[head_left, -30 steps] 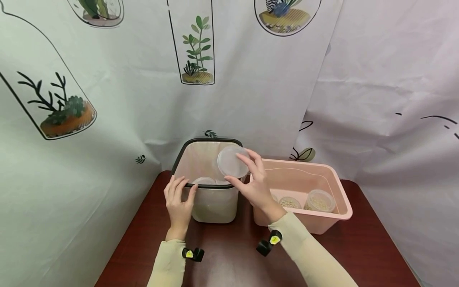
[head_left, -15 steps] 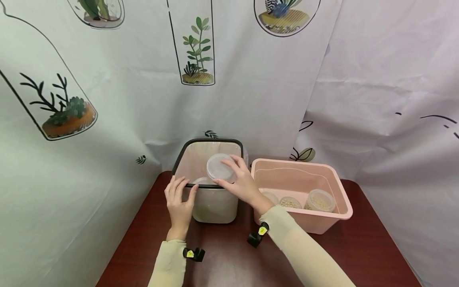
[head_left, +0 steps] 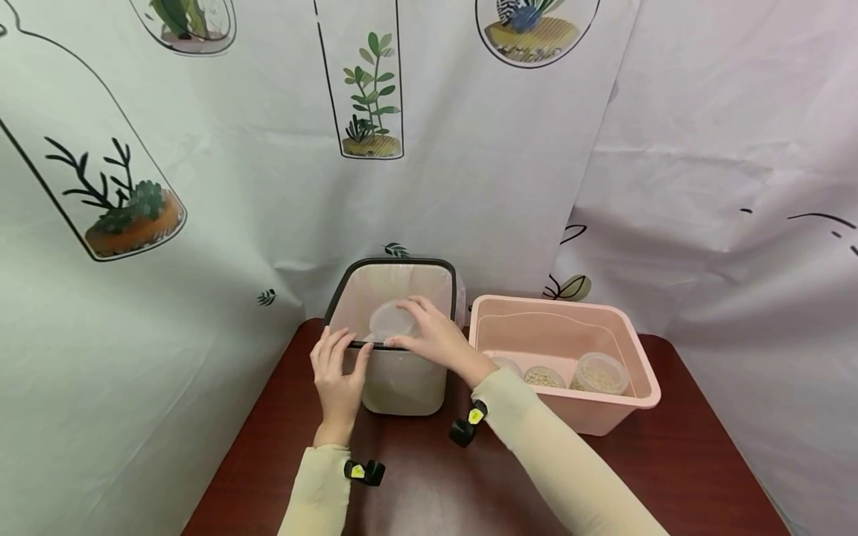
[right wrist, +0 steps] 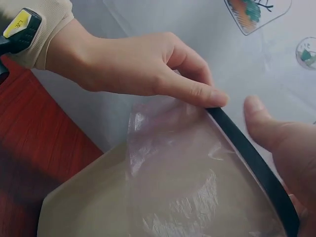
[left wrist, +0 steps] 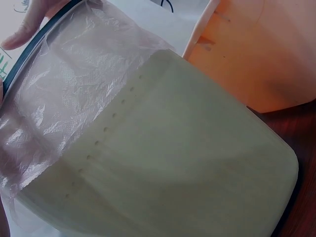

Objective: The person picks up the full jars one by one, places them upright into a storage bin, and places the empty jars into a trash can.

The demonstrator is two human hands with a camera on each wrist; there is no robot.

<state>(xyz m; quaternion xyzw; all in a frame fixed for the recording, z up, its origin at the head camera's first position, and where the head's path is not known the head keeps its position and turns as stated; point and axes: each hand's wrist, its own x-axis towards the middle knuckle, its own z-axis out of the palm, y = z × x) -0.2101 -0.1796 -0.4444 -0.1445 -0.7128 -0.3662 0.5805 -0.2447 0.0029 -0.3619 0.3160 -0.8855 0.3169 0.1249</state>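
Observation:
A pale bin (head_left: 402, 383) with a black rim (head_left: 392, 262) and a thin pink liner stands at the middle of the dark red table. My left hand (head_left: 337, 372) grips the bin's front left rim, with its thumb over the edge. In the right wrist view that left hand (right wrist: 143, 64) curls over the black rim (right wrist: 252, 158). My right hand (head_left: 432, 341) reaches over the front rim and holds a clear round lid (head_left: 389, 321) just inside the bin's mouth. The left wrist view is filled by the bin's wall (left wrist: 187, 148) and liner (left wrist: 74, 89).
A pink plastic tub (head_left: 640, 357) stands just right of the bin, with lidded jars of beans (head_left: 599, 372) inside. A printed curtain (head_left: 201, 186) hangs close behind and at both sides. Bare table (head_left: 415, 476) lies in front of the bin.
My right hand has carried the clear lid left and down, from above the bin's right rim into its mouth. My left hand has stayed on the rim.

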